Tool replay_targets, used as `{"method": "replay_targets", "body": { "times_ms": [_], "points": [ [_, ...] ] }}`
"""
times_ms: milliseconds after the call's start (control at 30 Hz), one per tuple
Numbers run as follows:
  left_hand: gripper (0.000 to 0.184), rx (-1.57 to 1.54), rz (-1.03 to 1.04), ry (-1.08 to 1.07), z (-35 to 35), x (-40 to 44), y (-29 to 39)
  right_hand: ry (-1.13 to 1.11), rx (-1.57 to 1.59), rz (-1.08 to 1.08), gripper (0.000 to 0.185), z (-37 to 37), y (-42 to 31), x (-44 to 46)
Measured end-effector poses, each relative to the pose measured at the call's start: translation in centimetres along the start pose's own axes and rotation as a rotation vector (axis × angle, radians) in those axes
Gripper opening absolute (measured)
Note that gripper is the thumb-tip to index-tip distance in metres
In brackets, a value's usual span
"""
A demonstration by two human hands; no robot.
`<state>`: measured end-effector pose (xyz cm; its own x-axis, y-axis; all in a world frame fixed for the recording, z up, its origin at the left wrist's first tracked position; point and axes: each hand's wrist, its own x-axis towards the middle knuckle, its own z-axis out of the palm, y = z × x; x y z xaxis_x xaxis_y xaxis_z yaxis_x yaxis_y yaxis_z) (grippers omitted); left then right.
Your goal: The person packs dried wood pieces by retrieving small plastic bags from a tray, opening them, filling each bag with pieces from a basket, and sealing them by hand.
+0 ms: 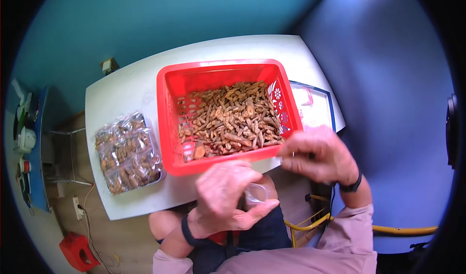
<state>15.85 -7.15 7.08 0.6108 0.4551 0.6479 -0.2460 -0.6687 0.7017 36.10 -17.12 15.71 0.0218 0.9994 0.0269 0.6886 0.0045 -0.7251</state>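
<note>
My left hand [223, 196] is in front of the red basket's near edge, its fingers curled round a small clear plastic bag [256, 194] whose mouth looks open. By the basket's near right corner is my right hand [318, 155], slightly blurred, thumb and fingers curved toward each other; whether anything small is between them cannot be made out. Dried brown root pieces [233, 119] fill the bottom of the red basket [170, 166]. To the left, a tray [158, 177] holds several filled clear bags [127, 153].
The basket and tray stand on a white table [116, 92]. A shallow blue-edged tray [318, 110] with pinkish items lies right of the basket. Yellow metal tubing [310, 224] is at the lower right. On the floor, lower left, are a red stool [77, 252] and cables.
</note>
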Motion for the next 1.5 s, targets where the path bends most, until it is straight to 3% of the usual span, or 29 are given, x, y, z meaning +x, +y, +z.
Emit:
{"method": "replay_targets", "body": {
  "times_ms": [33,100,133,200,300,333,467,567,667,733,767,833,1033,1100,1167,1267,1500],
  "points": [
    [0.049,0.041,0.006,0.047,-0.6,0.5,-0.8,0.040,-0.105,-0.113,0.012,-0.4,1.9,1.4],
    [0.049,0.043,-0.129,0.058,-1.7,1.3,-1.8,-0.055,-0.417,-0.155,0.021,-1.6,3.6,4.7],
    [0.048,0.034,-0.258,0.082,-1.9,0.9,-2.0,-0.054,-0.420,-0.151,0.021,-1.7,4.5,6.1],
    [0.047,0.043,-0.264,0.086,-1.9,0.4,-3.1,-0.347,-0.730,-0.089,0.036,-1.5,6.7,8.5],
    [0.045,0.034,-0.311,0.090,-1.8,0.0,-4.1,-0.460,-0.748,-0.191,0.044,-0.2,9.8,10.1],
    [0.045,0.024,-0.344,0.075,-2.0,0.1,-4.1,-0.588,-0.765,-0.076,0.046,0.2,9.7,10.8],
    [0.045,-0.029,-0.401,0.064,-2.2,0.0,-4.3,-0.576,-0.762,-0.071,0.042,1.2,11.1,11.5],
    [0.045,0.008,-0.392,0.035,-2.3,0.3,-4.1,-0.515,-0.790,-0.054,0.027,1.1,11.8,11.1],
    [0.045,-0.009,-0.437,0.033,-2.4,0.3,-3.9,-0.395,-0.740,-0.110,0.020,0.4,11.6,10.2],
    [0.045,-0.016,-0.436,0.052,-2.3,0.3,-4.0,-0.411,-0.442,0.075,0.018,-0.2,10.0,9.9],
    [0.045,-0.025,-0.441,0.067,-2.2,0.3,-4.1,-0.409,-0.447,0.070,0.018,-0.3,9.4,9.6],
    [0.045,-0.016,-0.432,0.070,-2.1,0.4,-4.0,-0.260,-0.172,0.182,0.016,-0.1,8.2,8.9],
    [0.042,-0.028,-0.453,0.058,-2.2,0.7,-3.8,-0.073,0.076,0.047,0.032,0.7,5.7,7.2],
    [0.041,-0.033,-0.448,0.061,-2.3,0.8,-3.7,-0.066,0.290,0.294,0.037,1.0,5.2,6.7],
    [0.040,-0.030,-0.442,0.054,-2.4,0.9,-3.7,-0.083,0.297,0.310,0.042,1.3,4.8,6.7],
    [0.039,-0.037,-0.411,0.074,-2.5,1.1,-3.7,-0.093,0.630,0.440,0.033,1.8,3.5,6.7],
    [0.041,-0.083,-0.445,0.052,-2.9,0.9,-3.9,-0.034,0.605,0.510,0.033,2.2,3.8,7.4]
  ]
}}
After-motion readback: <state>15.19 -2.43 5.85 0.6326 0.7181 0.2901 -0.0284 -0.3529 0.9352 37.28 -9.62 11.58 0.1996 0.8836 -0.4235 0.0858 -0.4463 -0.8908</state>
